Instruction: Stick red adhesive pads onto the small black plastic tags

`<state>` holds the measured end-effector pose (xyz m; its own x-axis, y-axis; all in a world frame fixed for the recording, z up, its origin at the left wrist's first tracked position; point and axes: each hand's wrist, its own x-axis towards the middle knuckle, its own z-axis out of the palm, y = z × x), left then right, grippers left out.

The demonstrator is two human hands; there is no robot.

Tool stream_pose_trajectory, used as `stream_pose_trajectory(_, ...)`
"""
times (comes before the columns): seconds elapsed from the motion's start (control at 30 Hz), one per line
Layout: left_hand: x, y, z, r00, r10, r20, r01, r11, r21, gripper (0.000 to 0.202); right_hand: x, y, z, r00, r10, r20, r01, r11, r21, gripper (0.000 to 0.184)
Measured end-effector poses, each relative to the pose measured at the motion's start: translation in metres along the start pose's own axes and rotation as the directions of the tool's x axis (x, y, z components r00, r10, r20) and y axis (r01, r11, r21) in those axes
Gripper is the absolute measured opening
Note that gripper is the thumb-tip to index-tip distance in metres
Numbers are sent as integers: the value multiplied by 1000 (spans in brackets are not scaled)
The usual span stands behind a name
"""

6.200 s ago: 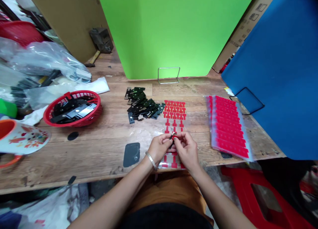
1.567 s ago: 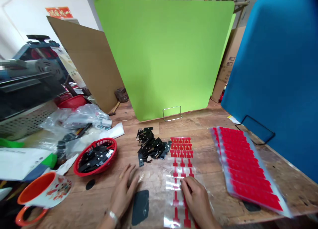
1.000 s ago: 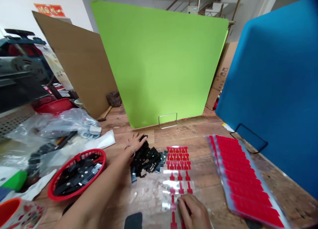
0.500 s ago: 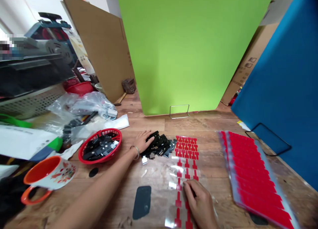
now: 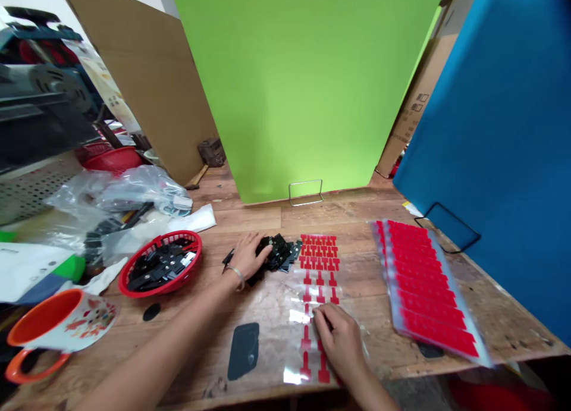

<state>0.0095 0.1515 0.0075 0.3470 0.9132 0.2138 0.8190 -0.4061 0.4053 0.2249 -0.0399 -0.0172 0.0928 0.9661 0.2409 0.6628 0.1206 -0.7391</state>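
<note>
My left hand (image 5: 248, 257) reaches forward and lies on the pile of small black flat parts (image 5: 276, 255), fingers curled over them. What, if anything, it grips is hidden. My right hand (image 5: 338, 338) rests on the clear sheet with red T-shaped stickers (image 5: 317, 262), its fingertips pinched at a sticker near the sheet's middle. A silver bangle circles my left wrist.
A red basket (image 5: 134, 283) of black parts sits to the left, an orange mug (image 5: 53, 328) nearer me. A stack of red sticker sheets (image 5: 423, 292) lies at right. A dark pad (image 5: 243, 350) is near the front edge. Green, blue and cardboard panels wall the bench.
My left hand went from the table near me out to the black pile and now curls over it. My right hand stayed on the sticker sheet. The camera shifted.
</note>
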Motion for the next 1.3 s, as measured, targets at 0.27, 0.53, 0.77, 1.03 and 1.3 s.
stream_pose_trajectory(0.27, 36, 81, 37, 984, -136, 115, 121, 984, 128, 27, 1, 0, 0, 1000, -3, -2, 3, 1000, -27, 24)
stream_pose_trajectory(0.53, 51, 73, 51, 972, -172, 161, 160, 984, 81, 22, 1, 0, 1, 1000, -13, -23, 12, 999, -32, 26)
stream_pose_trajectory(0.77, 28, 73, 47, 979, 84, 184, -88, 996, 9, 23, 1, -2, -2, 998, -31, -46, 29, 999, -36, 27)
stream_pose_trajectory(1.03, 8, 61, 19, 859, 425, 286, -437, 899, -21, 27, 0, -4, -3, 999, -36, -15, 35, 998, -48, 32)
stream_pose_trajectory(1.3, -16, 58, 11, 786, 512, 346, -580, 804, 127, 16, 1, -5, -2, 999, -32, 20, 35, 991, -130, 30)
